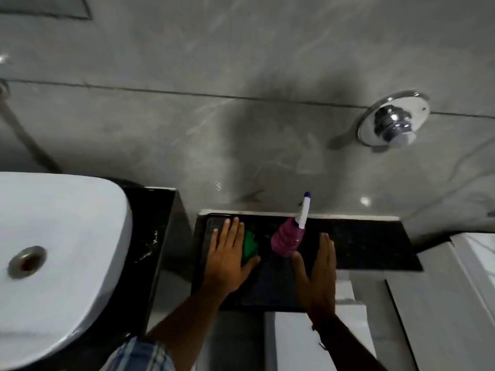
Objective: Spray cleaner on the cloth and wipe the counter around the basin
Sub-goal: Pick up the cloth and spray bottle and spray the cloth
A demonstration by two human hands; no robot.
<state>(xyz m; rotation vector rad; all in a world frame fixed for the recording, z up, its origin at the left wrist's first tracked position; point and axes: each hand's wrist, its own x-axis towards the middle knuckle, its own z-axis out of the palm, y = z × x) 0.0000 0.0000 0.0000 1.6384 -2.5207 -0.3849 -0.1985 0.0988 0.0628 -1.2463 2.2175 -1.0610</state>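
A green cloth [250, 247] lies on a black stone ledge [369, 245] against the wall. My left hand [227, 255] rests flat on the cloth's left part, fingers spread, and covers most of it. Just right of the cloth stands a pink spray bottle [285, 238] with a white nozzle tipped in blue [304, 210]. My right hand [317, 274] hovers open beside the bottle's lower right, fingers straight, holding nothing. The white basin [61, 253] with its metal drain sits at the left on a black counter [152, 223].
A chrome wall valve [393, 121] protrudes from the grey marble wall at the upper right. A white fixture [316, 341] sits below the ledge, and another white edge [476, 253] lies at the far right. A gap separates the basin counter from the ledge.
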